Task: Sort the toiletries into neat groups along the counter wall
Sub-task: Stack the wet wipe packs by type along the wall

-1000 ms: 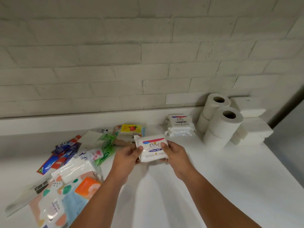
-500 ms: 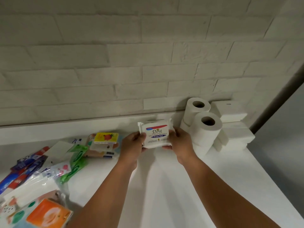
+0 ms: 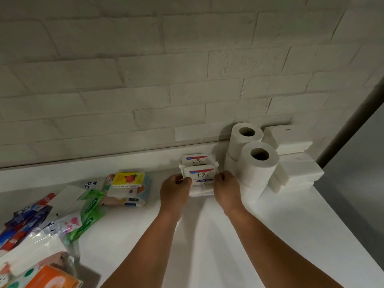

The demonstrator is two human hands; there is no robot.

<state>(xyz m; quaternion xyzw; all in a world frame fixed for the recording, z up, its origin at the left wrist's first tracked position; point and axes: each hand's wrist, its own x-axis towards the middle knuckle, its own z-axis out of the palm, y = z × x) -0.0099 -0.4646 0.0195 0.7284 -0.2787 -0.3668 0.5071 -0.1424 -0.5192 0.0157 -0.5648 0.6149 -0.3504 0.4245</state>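
I hold a white Dove soap pack between both hands, low over the white counter near the wall. My left hand pinches its left end and my right hand grips its right end. Behind it, against the wall ledge, lies a stack of matching Dove packs. Another white pack seems to lie under the held one, partly hidden by my hands. Toilet paper rolls stand just to the right, touching distance from my right hand.
White folded tissue packs are stacked in the right corner by the wall. A yellow strawberry soap box tops a small pile at centre left. Green wipes, toothpaste tubes and colourful packets spread over the left side.
Both hands carried the Dove pack away from me toward the wall and lowered it in front of the Dove stack beside the rolls. My view also shifted right.
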